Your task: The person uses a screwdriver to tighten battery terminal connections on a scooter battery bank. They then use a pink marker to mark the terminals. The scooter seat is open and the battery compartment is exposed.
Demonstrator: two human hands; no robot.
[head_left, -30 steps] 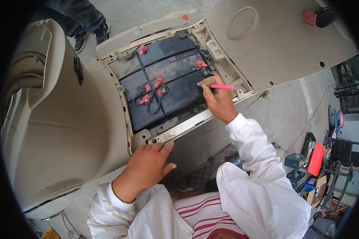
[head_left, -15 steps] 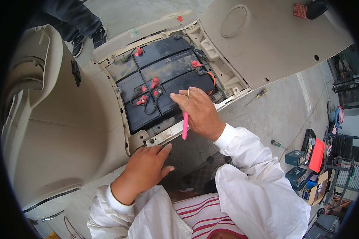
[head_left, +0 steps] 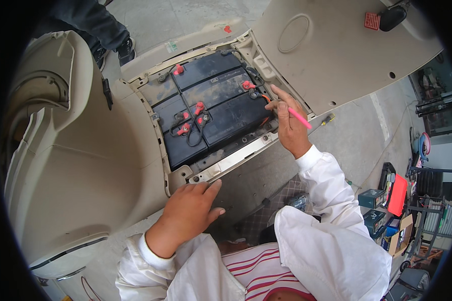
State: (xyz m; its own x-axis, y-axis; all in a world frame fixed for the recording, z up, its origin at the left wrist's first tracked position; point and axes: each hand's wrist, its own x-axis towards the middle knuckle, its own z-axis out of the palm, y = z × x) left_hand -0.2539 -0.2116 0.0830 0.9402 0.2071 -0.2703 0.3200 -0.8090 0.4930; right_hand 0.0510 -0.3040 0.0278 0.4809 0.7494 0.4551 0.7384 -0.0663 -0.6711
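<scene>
A group of dusty black batteries (head_left: 236,113) lies in an open bay of a beige vehicle body. Red terminal caps (head_left: 199,107) and black cables (head_left: 201,135) sit on top of them. My right hand (head_left: 294,130) is closed around a slim pink-handled tool (head_left: 300,118) at the bay's right side. Its fingers are near an orange cable (head_left: 267,97); whether they touch it, I cannot tell. The tool's tip is hidden by the hand. My left hand (head_left: 186,213) holds nothing, thumb apart, its fingertips by the near edge of the metal frame (head_left: 236,164).
Curved beige body panels (head_left: 85,175) rise at left, with another panel (head_left: 336,50) at upper right. A yellow-handled screwdriver (head_left: 328,119) lies on the floor. Toolboxes and cartons (head_left: 374,220) stand at right. Another person's legs and shoes (head_left: 126,50) show at upper left.
My right hand has moved right, from over the front battery to the bay's right side by the orange cable, and the pink handle now points rightward. My left hand has barely moved.
</scene>
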